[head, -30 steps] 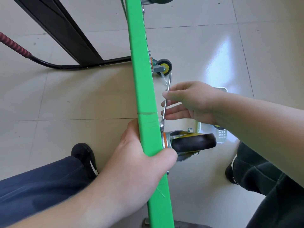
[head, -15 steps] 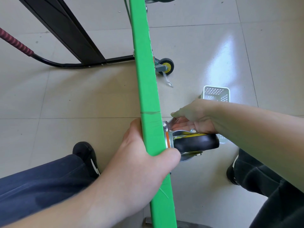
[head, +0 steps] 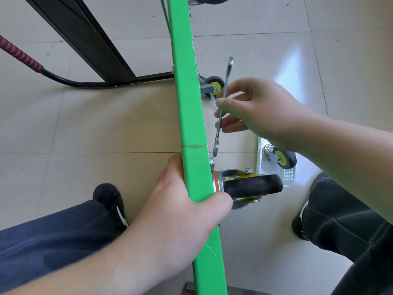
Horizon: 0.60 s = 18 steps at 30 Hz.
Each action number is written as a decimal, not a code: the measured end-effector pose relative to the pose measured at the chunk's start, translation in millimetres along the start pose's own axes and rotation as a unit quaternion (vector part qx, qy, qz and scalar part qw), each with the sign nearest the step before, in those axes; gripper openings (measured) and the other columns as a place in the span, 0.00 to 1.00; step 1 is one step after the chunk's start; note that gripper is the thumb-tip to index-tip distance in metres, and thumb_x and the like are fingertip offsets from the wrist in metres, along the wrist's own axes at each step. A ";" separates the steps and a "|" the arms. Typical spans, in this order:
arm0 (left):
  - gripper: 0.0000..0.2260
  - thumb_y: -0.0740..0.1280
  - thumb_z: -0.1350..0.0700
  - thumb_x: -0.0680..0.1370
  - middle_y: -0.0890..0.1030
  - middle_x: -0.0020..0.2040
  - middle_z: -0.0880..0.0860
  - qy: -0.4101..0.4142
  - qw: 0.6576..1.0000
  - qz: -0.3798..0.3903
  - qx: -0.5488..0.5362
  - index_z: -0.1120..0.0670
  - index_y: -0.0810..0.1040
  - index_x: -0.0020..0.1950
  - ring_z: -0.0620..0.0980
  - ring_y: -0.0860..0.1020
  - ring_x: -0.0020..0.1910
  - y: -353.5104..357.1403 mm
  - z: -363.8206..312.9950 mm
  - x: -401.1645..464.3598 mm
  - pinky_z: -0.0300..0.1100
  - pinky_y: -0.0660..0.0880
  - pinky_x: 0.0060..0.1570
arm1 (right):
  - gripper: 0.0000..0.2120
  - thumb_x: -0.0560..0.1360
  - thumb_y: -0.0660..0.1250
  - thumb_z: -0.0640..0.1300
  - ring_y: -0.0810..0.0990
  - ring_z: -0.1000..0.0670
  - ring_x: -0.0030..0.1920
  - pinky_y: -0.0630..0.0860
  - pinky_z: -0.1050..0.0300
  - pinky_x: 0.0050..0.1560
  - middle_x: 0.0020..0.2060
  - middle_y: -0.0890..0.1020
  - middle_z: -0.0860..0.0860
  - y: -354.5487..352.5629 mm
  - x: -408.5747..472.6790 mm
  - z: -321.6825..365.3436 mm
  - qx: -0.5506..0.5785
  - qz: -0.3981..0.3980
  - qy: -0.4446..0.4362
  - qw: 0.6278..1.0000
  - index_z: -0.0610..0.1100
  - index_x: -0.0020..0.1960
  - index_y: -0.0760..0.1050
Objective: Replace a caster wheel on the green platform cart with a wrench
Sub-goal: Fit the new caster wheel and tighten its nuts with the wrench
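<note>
We had the green cart tipped on edge. Our left hand wrapped its rim, thumb by the big caster. R forearm reached across; right hand pinched the wrench mid-shaft, nearly upright, lower end just above the caster's mount. Spare wheel sat in a white basket.
</note>
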<state>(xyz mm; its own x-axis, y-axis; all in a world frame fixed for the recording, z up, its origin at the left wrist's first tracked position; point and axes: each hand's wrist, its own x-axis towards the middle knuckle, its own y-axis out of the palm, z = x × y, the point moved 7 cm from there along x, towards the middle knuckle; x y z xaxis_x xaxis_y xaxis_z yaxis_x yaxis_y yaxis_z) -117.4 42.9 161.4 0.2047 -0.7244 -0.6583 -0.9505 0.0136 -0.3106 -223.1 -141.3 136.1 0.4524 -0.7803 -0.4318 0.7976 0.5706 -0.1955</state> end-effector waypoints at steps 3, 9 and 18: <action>0.19 0.68 0.43 0.66 0.82 0.52 0.44 0.000 1.000 0.002 0.000 0.36 0.73 0.56 0.40 0.82 0.44 0.2 -0.8 -0.3 0.40 0.78 0.43 | 0.07 0.80 0.71 0.43 0.88 0.46 0.41 0.86 0.52 0.46 0.42 0.87 0.43 4.9 -12.4 18.5 -0.038 0.031 -0.056 0.997 0.41 0.56 0.77; 0.19 0.71 0.44 0.67 0.84 0.50 0.44 0.006 1.000 -0.007 0.011 0.37 0.73 0.57 0.40 0.83 0.44 -0.5 -3.2 -0.7 0.43 0.80 0.45 | 0.08 0.79 0.72 0.45 0.88 0.49 0.40 0.86 0.52 0.47 0.40 0.87 0.46 13.7 -22.2 22.7 -0.072 0.049 -0.104 0.991 0.45 0.55 0.76; 0.25 0.76 0.45 0.71 0.83 0.55 0.43 0.034 0.997 -0.042 0.047 0.40 0.72 0.65 0.43 0.81 0.52 -1.6 -3.7 -1.2 0.39 0.77 0.47 | 0.08 0.79 0.72 0.44 0.88 0.46 0.42 0.86 0.47 0.47 0.42 0.88 0.45 18.5 -20.4 13.9 -0.042 0.060 -0.084 0.994 0.43 0.55 0.76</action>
<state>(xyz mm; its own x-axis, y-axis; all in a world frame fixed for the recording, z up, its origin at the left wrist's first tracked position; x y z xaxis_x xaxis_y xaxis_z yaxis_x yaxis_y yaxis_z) -117.0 41.2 165.2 0.2632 -0.7707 -0.5803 -0.9039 0.0132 -0.4275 -211.9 -118.4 153.5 0.6076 -0.7335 -0.3046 0.7011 0.6755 -0.2283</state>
